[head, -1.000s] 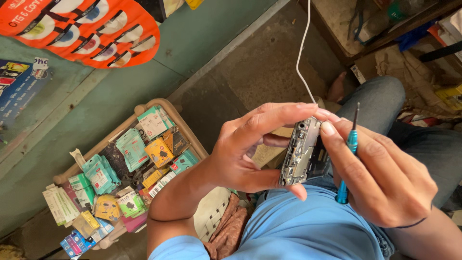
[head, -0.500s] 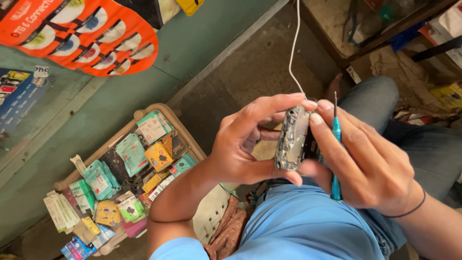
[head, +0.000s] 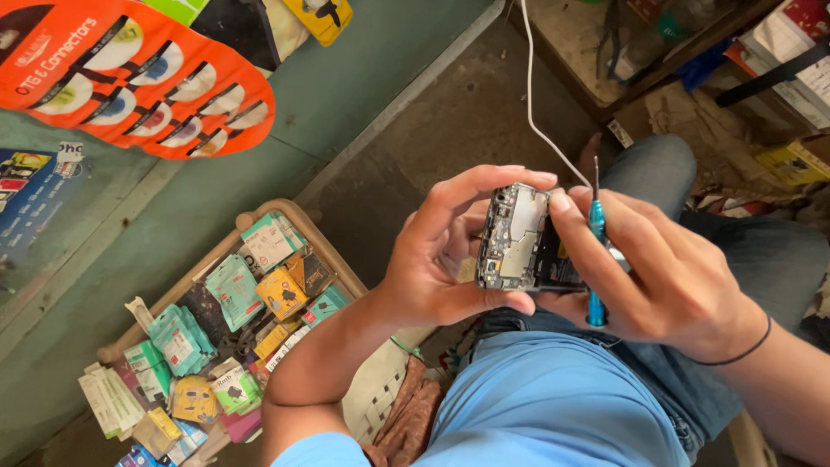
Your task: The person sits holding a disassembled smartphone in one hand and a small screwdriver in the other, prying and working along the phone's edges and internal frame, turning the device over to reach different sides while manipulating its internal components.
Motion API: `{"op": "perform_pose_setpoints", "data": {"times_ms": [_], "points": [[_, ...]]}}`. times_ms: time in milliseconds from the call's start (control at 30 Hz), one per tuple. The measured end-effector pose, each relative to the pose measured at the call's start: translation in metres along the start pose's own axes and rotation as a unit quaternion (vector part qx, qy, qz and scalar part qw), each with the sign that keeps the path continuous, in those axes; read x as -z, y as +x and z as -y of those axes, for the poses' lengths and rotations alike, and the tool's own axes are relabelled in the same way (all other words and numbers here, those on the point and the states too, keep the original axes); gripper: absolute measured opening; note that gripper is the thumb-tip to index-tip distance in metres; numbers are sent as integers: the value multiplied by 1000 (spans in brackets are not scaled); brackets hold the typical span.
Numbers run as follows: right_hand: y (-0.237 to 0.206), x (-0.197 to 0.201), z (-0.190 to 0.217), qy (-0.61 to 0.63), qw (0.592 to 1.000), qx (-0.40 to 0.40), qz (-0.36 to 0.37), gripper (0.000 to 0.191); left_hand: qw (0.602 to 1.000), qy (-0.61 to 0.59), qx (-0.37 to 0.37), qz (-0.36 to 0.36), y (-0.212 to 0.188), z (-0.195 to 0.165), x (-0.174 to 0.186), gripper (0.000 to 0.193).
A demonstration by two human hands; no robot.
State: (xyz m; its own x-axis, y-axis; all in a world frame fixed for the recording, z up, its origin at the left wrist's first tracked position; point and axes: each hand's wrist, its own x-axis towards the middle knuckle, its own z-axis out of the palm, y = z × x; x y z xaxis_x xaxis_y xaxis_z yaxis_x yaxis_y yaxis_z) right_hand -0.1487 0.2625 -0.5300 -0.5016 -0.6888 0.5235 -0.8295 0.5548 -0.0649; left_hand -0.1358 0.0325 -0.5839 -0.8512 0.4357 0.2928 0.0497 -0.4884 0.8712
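An opened phone (head: 519, 238), its back cover off so that the metal shields and circuit board show, is held upright above the person's lap, between both hands and in front of the light blue shirt (head: 553, 398). The left hand (head: 441, 259) wraps it from the left side: the thumb presses under the lower edge, and the forefinger curls over the top edge, so this grip is closed on the phone. The right hand (head: 674, 277) supports the phone from the right and behind, its forefinger tip resting on the upper right corner of the board. The same hand also clamps a small screwdriver with a blue handle (head: 596, 259) between its fingers, the thin dark shaft pointing up past the phone's top and the handle's end sticking out below the palm. A thin black band (head: 743, 346) circles the right wrist. A white cable (head: 532, 95) hangs down from above and passes behind the phone. The person sits in blue jeans (head: 735, 225) over a concrete floor (head: 450, 112). To the left, on the floor, lies a shallow tan tray (head: 333, 251) filled with small packets in green, yellow and white. An orange display card of small parts (head: 130, 69) hangs against the green wall at upper left.
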Motion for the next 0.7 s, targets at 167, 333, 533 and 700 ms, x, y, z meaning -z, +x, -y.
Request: {"op": "perform_pose_setpoints", "data": {"times_ms": [167, 333, 533, 700], "points": [[-6, 0, -11, -57, 998, 35, 3, 56, 998, -55, 29, 2, 2, -10, -5, 71], [-4, -1, -13, -117, 990, 73, 35, 53, 989, 19, 101, -109, 15, -7, -6, 39], [2, 3, -6, -166, 980, 91, 59, 50, 973, 152, 98, -143, 27, -6, -7, 19], [1, 5, -1, -189, 975, 87, 73, 46, 968, 182, 95, -147, 33, -9, -12, 16]]}}
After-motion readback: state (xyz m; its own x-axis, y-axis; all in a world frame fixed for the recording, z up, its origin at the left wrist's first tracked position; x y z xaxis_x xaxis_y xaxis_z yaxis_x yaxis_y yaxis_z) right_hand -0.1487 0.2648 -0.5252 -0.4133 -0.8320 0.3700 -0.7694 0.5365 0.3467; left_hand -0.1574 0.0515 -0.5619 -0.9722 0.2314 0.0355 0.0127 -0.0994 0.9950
